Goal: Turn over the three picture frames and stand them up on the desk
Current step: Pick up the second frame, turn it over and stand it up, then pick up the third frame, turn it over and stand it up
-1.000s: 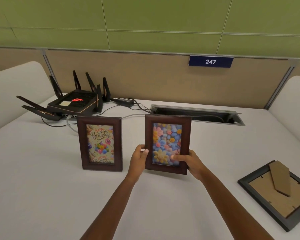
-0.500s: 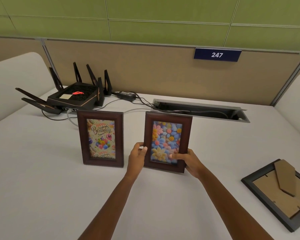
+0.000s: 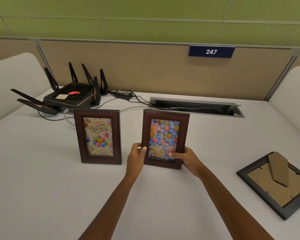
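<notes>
A brown frame with a birthday picture [image 3: 97, 136] stands upright on the white desk [image 3: 42, 179]. To its right a second brown frame with a flower picture [image 3: 164, 137] is upright, its bottom edge at the desk. My left hand [image 3: 137, 155] grips its lower left edge and my right hand [image 3: 187, 159] grips its lower right corner, thumb on the glass. A black frame [image 3: 274, 184] lies face down at the right, its cardboard back and stand flap showing.
A black router with several antennas [image 3: 71, 97] sits at the back left with a power brick [image 3: 123, 94] and cables. An open cable slot [image 3: 196, 106] runs along the back. A tan partition with a "247" sign [image 3: 211, 51] rises behind the desk.
The flower frame has lowered slightly and settled more upright on the desk, both hands still on it. The view has shifted a little; the other two frames have not moved.
</notes>
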The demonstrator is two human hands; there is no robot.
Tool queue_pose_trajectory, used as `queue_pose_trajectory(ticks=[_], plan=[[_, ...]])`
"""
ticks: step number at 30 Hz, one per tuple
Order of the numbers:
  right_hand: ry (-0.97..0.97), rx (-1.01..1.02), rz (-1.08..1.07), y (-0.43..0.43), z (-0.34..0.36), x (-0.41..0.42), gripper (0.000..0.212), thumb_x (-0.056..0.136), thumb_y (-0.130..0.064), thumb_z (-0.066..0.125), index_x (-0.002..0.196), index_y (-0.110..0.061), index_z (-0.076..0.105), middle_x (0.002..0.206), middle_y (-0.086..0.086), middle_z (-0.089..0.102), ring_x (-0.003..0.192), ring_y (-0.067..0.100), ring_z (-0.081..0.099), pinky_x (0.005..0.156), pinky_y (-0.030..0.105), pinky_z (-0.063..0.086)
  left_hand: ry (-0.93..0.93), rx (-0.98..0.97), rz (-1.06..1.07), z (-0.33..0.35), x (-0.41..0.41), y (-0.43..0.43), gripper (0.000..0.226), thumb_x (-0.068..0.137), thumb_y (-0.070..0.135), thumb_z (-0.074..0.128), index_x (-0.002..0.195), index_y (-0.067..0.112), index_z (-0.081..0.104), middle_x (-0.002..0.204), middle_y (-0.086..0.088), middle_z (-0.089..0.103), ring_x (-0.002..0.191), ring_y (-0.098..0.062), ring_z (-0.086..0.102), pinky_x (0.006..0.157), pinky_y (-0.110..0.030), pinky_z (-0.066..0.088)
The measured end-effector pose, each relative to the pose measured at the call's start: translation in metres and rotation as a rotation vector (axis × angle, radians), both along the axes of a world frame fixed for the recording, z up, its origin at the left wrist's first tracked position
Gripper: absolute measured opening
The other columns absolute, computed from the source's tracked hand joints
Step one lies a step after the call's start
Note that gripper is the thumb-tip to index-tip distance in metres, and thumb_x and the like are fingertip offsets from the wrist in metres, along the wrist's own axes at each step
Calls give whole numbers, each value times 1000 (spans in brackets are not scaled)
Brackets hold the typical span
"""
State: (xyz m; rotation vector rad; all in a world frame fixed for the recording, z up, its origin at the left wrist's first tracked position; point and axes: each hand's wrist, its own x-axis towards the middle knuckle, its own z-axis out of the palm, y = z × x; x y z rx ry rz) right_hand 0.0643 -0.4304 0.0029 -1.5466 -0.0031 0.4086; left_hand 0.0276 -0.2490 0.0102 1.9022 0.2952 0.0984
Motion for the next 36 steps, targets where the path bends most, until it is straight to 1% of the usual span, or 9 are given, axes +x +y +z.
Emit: queue_pose_trajectory(ticks=[2, 5, 12, 16, 19, 22, 24, 27, 36], plan=[[-33, -51, 15, -3, -1, -6, 39, 79, -9, 64, 113, -21, 49, 115, 2, 59, 99, 17, 60, 80, 25, 54, 0, 17, -8, -2, -3, -4, 38, 95, 21, 43, 129, 5, 37, 130, -18, 54, 118, -30, 54, 90, -33, 48], [-63, -133, -14, -7, -4, -17, 52, 79, -9, 65, 126, -13, 42, 126, 7, 55, 111, 24, 55, 92, 36, 49, -39, 70, 22, -5, -11, -16, 48, 93, 20, 48, 135, 7, 30, 140, -17, 44, 128, -30, 45, 100, -37, 45], [-146, -270, -176, -21, -12, -45, 55, 83, -13, 62, 131, -10, 36, 136, 11, 47, 122, 25, 48, 102, 35, 40, -180, 373, 17, -22, -44, -46, 70, 88, 24, 55, 143, 7, 14, 155, -17, 12, 144, -29, 14, 114, -43, 27], [-232, -425, -266, -39, -18, -62, 47, 86, -14, 57, 130, -12, 39, 135, 10, 49, 121, 22, 49, 97, 23, 35, -302, 570, -89, -25, -57, -65, 65, 81, 25, 63, 133, -4, 37, 142, -30, 37, 129, -44, 39, 95, -51, 45], [-274, -523, -315, -54, -21, -76, 43, 88, -15, 55, 129, -11, 42, 137, 9, 48, 121, 22, 48, 103, 30, 35, -350, 639, -219, -28, -63, -82, 63, 76, 21, 71, 127, -5, 46, 134, -30, 48, 120, -45, 50, 86, -50, 49], [-327, -613, -373, -71, -21, -89, 39, 90, -16, 51, 128, -14, 43, 137, 8, 47, 124, 22, 45, 105, 32, 34, -382, 637, -378, -33, -65, -100, 55, 87, 31, 55, 133, 4, 42, 144, -22, 39, 131, -38, 41, 100, -44, 43], [-364, -660, -431, -83, -20, -98, 37, 90, -15, 49, 126, -14, 45, 136, 8, 48, 124, 21, 44, 103, 28, 32, -300, 612, -551, -34, -65, -113, 56, 93, 41, 34, 142, 14, 25, 155, -11, 15, 144, -26, 16, 115, -35, 23], [-390, -749, -524, -104, -18, -108, 36, 90, -11, 49, 126, -10, 46, 136, 11, 48, 128, 25, 41, 107, 34, 31, -210, 645, -733, -34, -61, -134, 69, 86, 56, 8, 145, 20, 13, 158, -2, 4, 146, -15, 1, 119, -28, 8], [-328, -932, -870, -166, -11, -126, 36, 85, -4, 55, 119, 1, 49, 133, 24, 42, 126, 38, 37, 104, 53, 36, -49, 448, -951, -19, -39, -210, 55, 97, 33, 35, 144, 12, 16, 156, -8, 19, 144, -19, 15, 118, -32, 14]])
